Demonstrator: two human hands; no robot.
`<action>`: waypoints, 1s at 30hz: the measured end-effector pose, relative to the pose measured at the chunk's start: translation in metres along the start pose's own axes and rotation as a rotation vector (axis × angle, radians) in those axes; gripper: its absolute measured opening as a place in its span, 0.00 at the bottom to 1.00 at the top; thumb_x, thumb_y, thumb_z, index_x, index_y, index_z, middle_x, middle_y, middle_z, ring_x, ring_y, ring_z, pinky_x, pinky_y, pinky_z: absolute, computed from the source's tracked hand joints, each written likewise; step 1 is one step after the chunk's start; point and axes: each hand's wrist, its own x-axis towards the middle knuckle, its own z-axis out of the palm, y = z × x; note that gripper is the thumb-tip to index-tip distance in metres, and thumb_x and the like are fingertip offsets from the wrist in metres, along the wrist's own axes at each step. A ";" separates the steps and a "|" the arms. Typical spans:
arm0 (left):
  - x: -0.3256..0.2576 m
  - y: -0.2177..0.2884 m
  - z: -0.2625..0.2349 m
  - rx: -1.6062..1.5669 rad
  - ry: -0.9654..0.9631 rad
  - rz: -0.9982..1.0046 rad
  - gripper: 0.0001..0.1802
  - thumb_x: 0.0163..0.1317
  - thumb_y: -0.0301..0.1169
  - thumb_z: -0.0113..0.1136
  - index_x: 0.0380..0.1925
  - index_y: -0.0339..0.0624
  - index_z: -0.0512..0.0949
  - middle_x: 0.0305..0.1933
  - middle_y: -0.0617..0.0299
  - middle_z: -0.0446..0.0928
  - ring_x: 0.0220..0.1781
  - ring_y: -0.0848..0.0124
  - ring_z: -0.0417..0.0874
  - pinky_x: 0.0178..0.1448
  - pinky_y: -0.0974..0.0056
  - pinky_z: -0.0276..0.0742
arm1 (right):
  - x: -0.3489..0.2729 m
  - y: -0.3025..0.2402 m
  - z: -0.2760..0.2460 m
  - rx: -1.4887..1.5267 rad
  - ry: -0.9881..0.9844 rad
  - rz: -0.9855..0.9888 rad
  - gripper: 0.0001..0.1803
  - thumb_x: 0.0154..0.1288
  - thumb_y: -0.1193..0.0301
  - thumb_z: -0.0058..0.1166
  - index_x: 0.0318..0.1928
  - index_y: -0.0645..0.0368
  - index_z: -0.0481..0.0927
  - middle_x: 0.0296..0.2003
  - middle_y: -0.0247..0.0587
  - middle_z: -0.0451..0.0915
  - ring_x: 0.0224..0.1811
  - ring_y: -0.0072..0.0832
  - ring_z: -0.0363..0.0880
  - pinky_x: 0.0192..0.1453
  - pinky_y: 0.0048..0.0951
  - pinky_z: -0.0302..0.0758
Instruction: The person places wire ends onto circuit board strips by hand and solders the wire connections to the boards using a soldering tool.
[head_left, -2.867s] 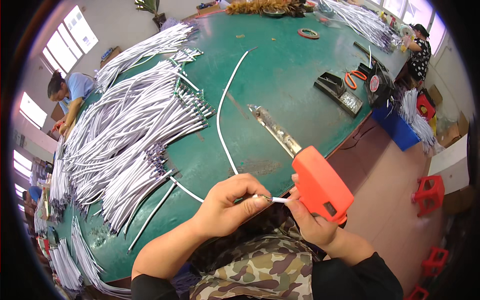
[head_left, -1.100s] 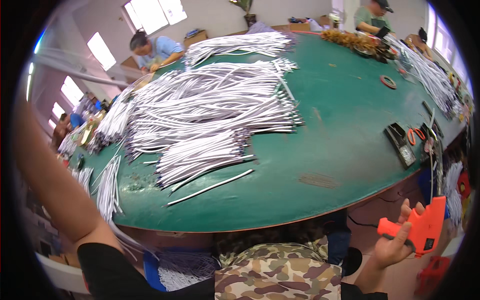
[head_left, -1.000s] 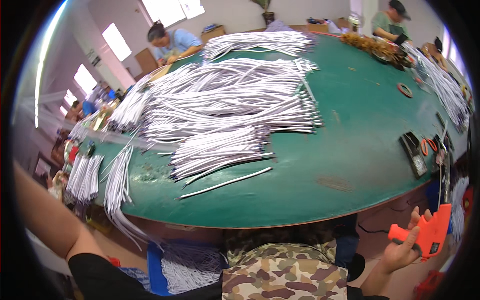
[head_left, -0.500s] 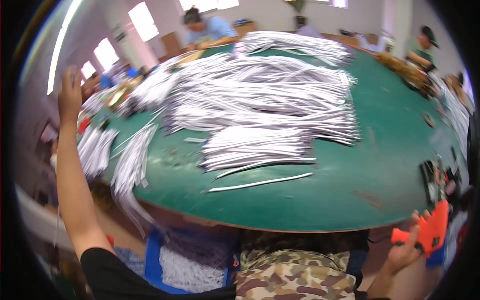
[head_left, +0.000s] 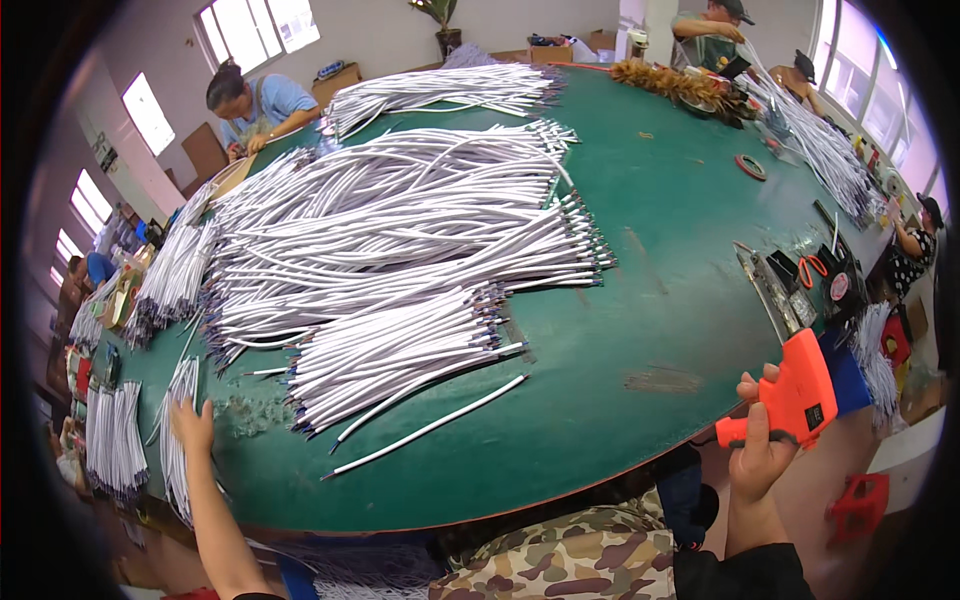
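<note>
My left hand [head_left: 193, 428] rests over a bundle of thin white strips [head_left: 178, 470], which look like cable ties, at the table's left edge. Its thumb and fingers are spread, and nothing shows gripped between them. In my right hand [head_left: 758, 462] is an orange pistol-shaped tool [head_left: 803, 392], held by its handle beyond the table's right front edge. Between the hands, a single white cable [head_left: 430, 427] lies on the green table [head_left: 600, 400]. Just behind it is a short stack of white cables [head_left: 395, 355] with dark ends.
Large piles of white cables [head_left: 390, 215] cover the middle and back of the table. Another strip bundle [head_left: 115, 435] lies far left. Scissors [head_left: 812, 270] and black holders stand at the right. Co-workers [head_left: 255, 105] sit around the table. A red stool [head_left: 860, 508] stands on the floor.
My view has swung to the right. My left hand has come down from raised high at the left onto the strips. My right hand still holds the orange tool.
</note>
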 end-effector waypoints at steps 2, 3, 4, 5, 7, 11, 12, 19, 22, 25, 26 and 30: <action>-0.011 0.068 -0.041 -0.213 0.158 0.209 0.26 0.63 0.38 0.65 0.58 0.35 0.75 0.69 0.41 0.68 0.72 0.45 0.66 0.73 0.46 0.61 | 0.000 0.002 0.009 0.034 -0.007 -0.016 0.23 0.70 0.80 0.46 0.64 0.71 0.66 0.53 0.50 0.78 0.52 0.32 0.80 0.69 0.50 0.72; -0.022 0.120 -0.065 -0.448 0.170 0.359 0.25 0.61 0.35 0.67 0.55 0.33 0.76 0.68 0.41 0.70 0.71 0.45 0.68 0.73 0.49 0.63 | -0.001 0.003 0.012 0.037 -0.007 -0.008 0.23 0.70 0.80 0.46 0.64 0.71 0.66 0.54 0.50 0.77 0.52 0.32 0.80 0.68 0.49 0.72; -0.039 0.164 -0.091 -0.547 0.073 0.503 0.26 0.59 0.34 0.68 0.55 0.34 0.76 0.68 0.41 0.70 0.72 0.46 0.68 0.73 0.50 0.63 | -0.003 0.003 0.014 0.049 -0.011 0.000 0.23 0.71 0.80 0.46 0.64 0.71 0.66 0.55 0.50 0.77 0.52 0.32 0.80 0.68 0.49 0.72; -0.057 0.213 -0.102 -0.560 0.036 0.614 0.28 0.58 0.35 0.70 0.56 0.34 0.76 0.68 0.41 0.70 0.72 0.46 0.68 0.75 0.51 0.62 | -0.003 0.004 0.016 0.045 -0.014 -0.004 0.23 0.71 0.80 0.46 0.64 0.71 0.66 0.55 0.50 0.77 0.52 0.32 0.80 0.68 0.49 0.72; -0.090 0.298 -0.134 -0.606 -0.129 0.854 0.35 0.57 0.42 0.72 0.60 0.35 0.74 0.69 0.41 0.70 0.72 0.45 0.68 0.75 0.50 0.63 | -0.004 0.007 0.016 0.040 -0.031 -0.003 0.23 0.71 0.79 0.47 0.64 0.71 0.66 0.56 0.51 0.76 0.51 0.32 0.81 0.67 0.48 0.74; -0.114 0.378 -0.125 -0.587 -0.103 1.033 0.38 0.58 0.48 0.68 0.62 0.34 0.72 0.66 0.44 0.72 0.68 0.45 0.69 0.73 0.48 0.62 | -0.004 0.007 0.010 0.018 -0.039 -0.008 0.23 0.71 0.79 0.49 0.64 0.70 0.66 0.55 0.50 0.77 0.50 0.33 0.82 0.65 0.47 0.76; -0.116 0.387 -0.123 -0.513 -0.036 1.050 0.40 0.58 0.52 0.66 0.62 0.34 0.72 0.64 0.44 0.73 0.67 0.45 0.70 0.71 0.47 0.62 | -0.004 0.005 0.010 0.027 -0.048 -0.018 0.23 0.71 0.78 0.50 0.64 0.69 0.66 0.54 0.49 0.78 0.50 0.33 0.82 0.65 0.47 0.76; -0.122 0.392 -0.131 -0.468 -0.035 1.107 0.37 0.54 0.55 0.67 0.56 0.41 0.77 0.55 0.50 0.76 0.57 0.50 0.72 0.62 0.48 0.65 | -0.007 0.017 -0.012 0.027 0.001 0.039 0.22 0.70 0.78 0.51 0.63 0.69 0.67 0.48 0.46 0.81 0.49 0.32 0.83 0.65 0.48 0.76; -0.141 0.383 -0.135 -0.481 -0.017 1.152 0.37 0.55 0.60 0.63 0.53 0.41 0.78 0.47 0.50 0.76 0.49 0.49 0.74 0.56 0.48 0.66 | -0.008 0.026 -0.021 0.026 0.018 0.034 0.22 0.70 0.79 0.50 0.63 0.69 0.67 0.48 0.46 0.81 0.48 0.32 0.83 0.65 0.48 0.77; -0.157 0.376 -0.134 -0.445 0.009 1.123 0.40 0.57 0.64 0.58 0.55 0.39 0.77 0.48 0.50 0.76 0.50 0.49 0.74 0.56 0.47 0.66 | -0.009 0.039 -0.030 0.073 -0.009 0.033 0.22 0.70 0.79 0.50 0.63 0.70 0.67 0.51 0.47 0.80 0.49 0.33 0.83 0.65 0.48 0.77; -0.157 0.379 -0.127 -0.452 0.058 1.132 0.41 0.58 0.65 0.56 0.56 0.39 0.76 0.49 0.50 0.76 0.51 0.49 0.74 0.56 0.47 0.66 | -0.010 0.043 -0.033 0.082 -0.006 0.043 0.22 0.70 0.79 0.50 0.63 0.70 0.67 0.51 0.47 0.80 0.49 0.33 0.83 0.65 0.48 0.77; -0.148 0.381 -0.126 -0.482 0.050 1.141 0.38 0.63 0.60 0.54 0.59 0.38 0.74 0.55 0.46 0.75 0.58 0.47 0.73 0.62 0.46 0.65 | -0.011 0.047 -0.040 0.140 -0.004 0.098 0.23 0.70 0.79 0.49 0.64 0.70 0.67 0.55 0.49 0.77 0.50 0.33 0.83 0.66 0.47 0.76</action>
